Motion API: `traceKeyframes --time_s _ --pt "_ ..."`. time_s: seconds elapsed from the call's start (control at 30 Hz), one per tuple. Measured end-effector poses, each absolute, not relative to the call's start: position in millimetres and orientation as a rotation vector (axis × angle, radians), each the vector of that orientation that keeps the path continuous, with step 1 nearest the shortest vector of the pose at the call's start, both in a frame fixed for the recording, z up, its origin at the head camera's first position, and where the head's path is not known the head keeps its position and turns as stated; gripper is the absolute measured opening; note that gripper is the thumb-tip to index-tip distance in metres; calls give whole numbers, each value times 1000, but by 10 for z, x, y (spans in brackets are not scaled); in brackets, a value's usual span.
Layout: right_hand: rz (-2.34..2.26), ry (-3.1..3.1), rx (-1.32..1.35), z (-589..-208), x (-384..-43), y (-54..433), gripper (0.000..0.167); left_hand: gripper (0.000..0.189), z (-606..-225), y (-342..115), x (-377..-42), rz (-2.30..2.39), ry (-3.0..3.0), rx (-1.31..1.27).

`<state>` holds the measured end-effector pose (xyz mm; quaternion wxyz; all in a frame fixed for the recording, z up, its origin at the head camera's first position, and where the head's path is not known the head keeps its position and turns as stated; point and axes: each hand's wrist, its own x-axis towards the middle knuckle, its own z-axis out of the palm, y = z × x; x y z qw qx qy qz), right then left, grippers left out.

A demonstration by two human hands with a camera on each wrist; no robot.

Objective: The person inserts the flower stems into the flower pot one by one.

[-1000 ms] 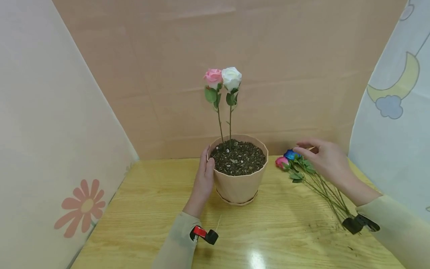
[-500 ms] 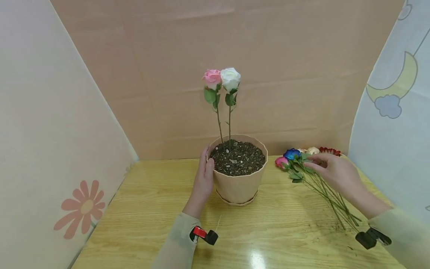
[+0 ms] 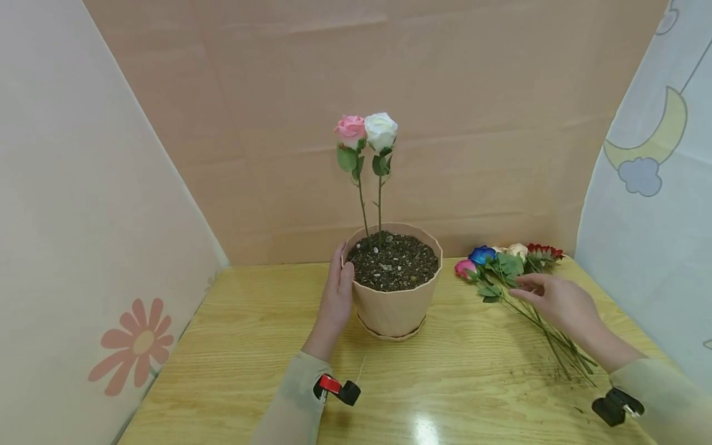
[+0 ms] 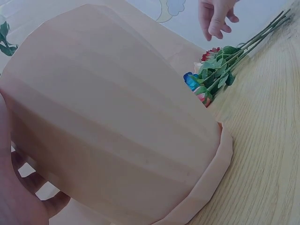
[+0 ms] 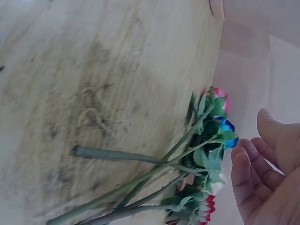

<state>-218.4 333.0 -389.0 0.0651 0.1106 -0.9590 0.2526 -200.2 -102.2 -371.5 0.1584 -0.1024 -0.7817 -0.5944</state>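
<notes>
My left hand (image 3: 337, 296) holds the left side of a beige flowerpot (image 3: 395, 312), thumb near the rim, fingers round the far side. Dark soil (image 3: 400, 269) fills the pot. A pink rose (image 3: 351, 130) and a white rose (image 3: 381, 132) stand upright in its left part. My right hand (image 3: 562, 306) hovers over a bunch of flowers lying on the table, fingers loosely bent and holding nothing. Among them are a deep pink rose (image 3: 465, 269), a blue rose (image 3: 481, 254), a cream rose (image 3: 517, 250) and a red flower (image 3: 545, 251).
The pot stands in a matching saucer (image 3: 392, 337) on the wooden table (image 3: 267, 346). Bits of soil are scattered near the stem ends at right. Behind rises a tan backdrop (image 3: 473, 123); printed cloths (image 3: 111, 216) flank both sides.
My right hand has moved back from the blue rose, toward me and to the right, over the stems. The cream and red flowers now show. The left hand stays at the pot.
</notes>
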Motion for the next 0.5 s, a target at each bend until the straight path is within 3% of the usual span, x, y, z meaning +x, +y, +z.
traceKeyframes --time_s 0.5 --pt "713 -2943 314 -4123 -2241 3519 59 56 -3720 -1023 -2007 -1703 -2232 -296"
